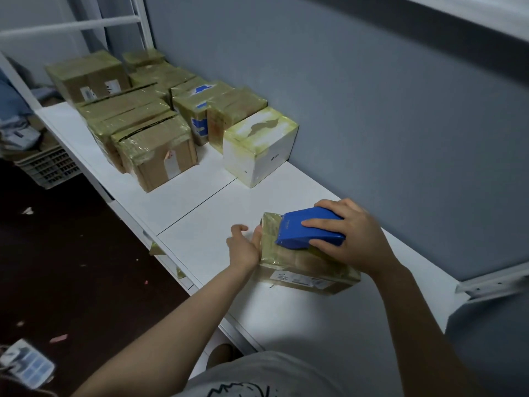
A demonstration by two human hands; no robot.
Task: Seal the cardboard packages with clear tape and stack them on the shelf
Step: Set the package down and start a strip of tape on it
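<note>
On the near right part of the white shelf (217, 196), one cardboard package (309, 267) lay flat, wrapped in yellowish clear tape, with a printed label on its near side. Right hand (357, 239): fingers curled over a blue tape dispenser (310, 227), holding it down on the package's top face. Left hand (243, 247): open, fingers straight, pressed against the package's left side, gripping nothing. Farther left along the shelf a white box (260, 144), taped along its edges, stood just beside the grey wall (372, 110). Beyond it, taped brown packages (154, 150) sat close together in rows, several touching. Pale slatted crate (48, 167) on the dark floor (86, 253), far left, below shelf level.
</note>
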